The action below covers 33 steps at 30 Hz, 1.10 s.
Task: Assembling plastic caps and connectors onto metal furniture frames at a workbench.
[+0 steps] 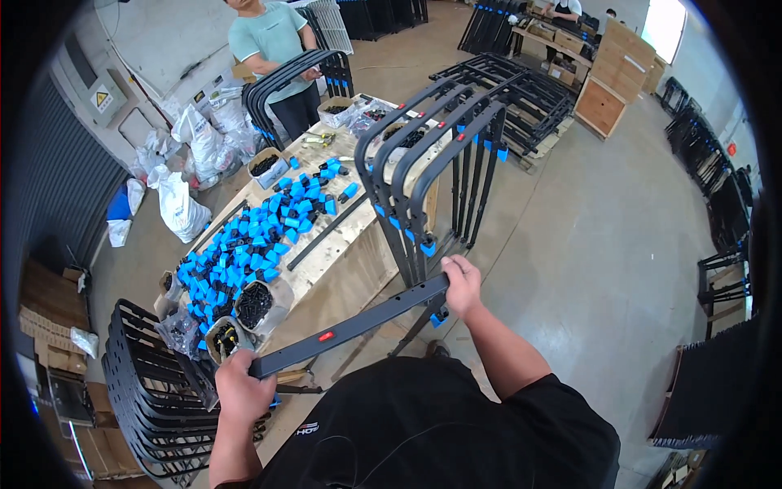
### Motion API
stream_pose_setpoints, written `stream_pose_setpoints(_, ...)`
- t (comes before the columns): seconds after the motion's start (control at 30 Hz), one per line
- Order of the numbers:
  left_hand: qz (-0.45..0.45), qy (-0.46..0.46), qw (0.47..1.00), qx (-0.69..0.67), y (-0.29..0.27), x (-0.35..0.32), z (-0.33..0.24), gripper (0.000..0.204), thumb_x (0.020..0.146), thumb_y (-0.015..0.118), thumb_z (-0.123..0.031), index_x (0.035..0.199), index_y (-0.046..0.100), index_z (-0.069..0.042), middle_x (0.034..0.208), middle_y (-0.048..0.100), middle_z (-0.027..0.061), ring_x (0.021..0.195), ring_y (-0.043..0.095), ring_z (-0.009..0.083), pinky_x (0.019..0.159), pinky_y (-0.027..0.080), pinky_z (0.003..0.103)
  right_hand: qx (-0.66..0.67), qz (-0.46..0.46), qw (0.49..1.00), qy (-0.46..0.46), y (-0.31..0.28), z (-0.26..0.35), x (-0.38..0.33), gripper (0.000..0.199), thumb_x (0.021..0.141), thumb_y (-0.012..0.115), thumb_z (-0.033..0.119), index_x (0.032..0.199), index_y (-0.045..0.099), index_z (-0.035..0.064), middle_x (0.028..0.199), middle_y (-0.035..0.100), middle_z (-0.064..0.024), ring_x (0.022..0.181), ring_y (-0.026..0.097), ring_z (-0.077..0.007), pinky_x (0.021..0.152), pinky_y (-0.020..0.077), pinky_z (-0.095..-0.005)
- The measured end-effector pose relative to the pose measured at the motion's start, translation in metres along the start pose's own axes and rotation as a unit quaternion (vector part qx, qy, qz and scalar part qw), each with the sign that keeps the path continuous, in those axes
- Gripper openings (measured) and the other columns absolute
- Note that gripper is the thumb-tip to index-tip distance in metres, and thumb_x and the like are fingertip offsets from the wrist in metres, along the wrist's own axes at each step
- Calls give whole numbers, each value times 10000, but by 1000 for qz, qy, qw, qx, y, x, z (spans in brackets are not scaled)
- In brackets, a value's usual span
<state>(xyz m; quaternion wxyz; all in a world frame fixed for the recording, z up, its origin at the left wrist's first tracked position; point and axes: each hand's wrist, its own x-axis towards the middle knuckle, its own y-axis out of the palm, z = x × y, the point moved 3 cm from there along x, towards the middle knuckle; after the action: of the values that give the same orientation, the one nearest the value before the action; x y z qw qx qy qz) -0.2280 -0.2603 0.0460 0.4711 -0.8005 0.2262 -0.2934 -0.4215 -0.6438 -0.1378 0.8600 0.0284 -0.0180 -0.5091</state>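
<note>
**Long black metal bar held at both ends**

The long black metal bar [350, 326] with a red tab spans the person's chest. The left hand [242, 386] and right hand [463, 285] clench its ends, steadying it level beside the wooden worktable [342, 253] strewn with blue plastic caps [252, 236].

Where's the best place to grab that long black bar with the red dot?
Probably at its two ends, one hand each, as the left hand and right hand do now. The bar is long, thin and flat, so end grips from above likely keep it level and clear of the frames.
</note>
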Motion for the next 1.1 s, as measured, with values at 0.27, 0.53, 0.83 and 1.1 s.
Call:
stream_pose_setpoints(0.27, 98, 10, 993, -70, 74, 95, -168, 317, 704, 821, -250, 748, 642, 8, 679, 616, 159, 616, 621, 275, 602, 498, 385, -67, -44, 990, -116, -147, 116, 172, 290, 1009, 621, 323, 937, 653, 44, 865, 619, -7, 843, 549, -120, 794, 466, -297)
stream_pose_setpoints(0.53, 120, -82, 963, -228, 221, 144, -257, 294, 743, 713, -189, 918, 691, 46, 729, 673, 136, 680, 654, 204, 658, 527, 359, -194, -87, 971, -108, -278, 91, 158, 387, 976, 672, 328, 1099, 660, -38, 970, 679, -87, 932, 590, -134, 860, 491, -304)
stream_pose_setpoints(0.83, 61, -67, 958, -271, 305, 192, -298, 303, 713, 681, -228, 825, 657, 53, 732, 665, 203, 708, 662, 309, 719, 525, 388, -406, -43, 798, 443, -443, -225, -176, 623, 886, 680, 511, 1176, 686, -40, 1125, 712, -271, 1097, 679, -404, 943, 532, -456)
stream_pose_setpoints(1.1, 50, -34, 964, -258, 317, 233, -323, 348, 688, 703, -231, 882, 696, 58, 756, 682, 207, 742, 689, 297, 742, 539, 375, -177, -174, 728, 639, -487, -237, -306, 486, 922, 673, 397, 1090, 632, -58, 777, 659, -163, 618, 615, -276, 533, 494, -439)
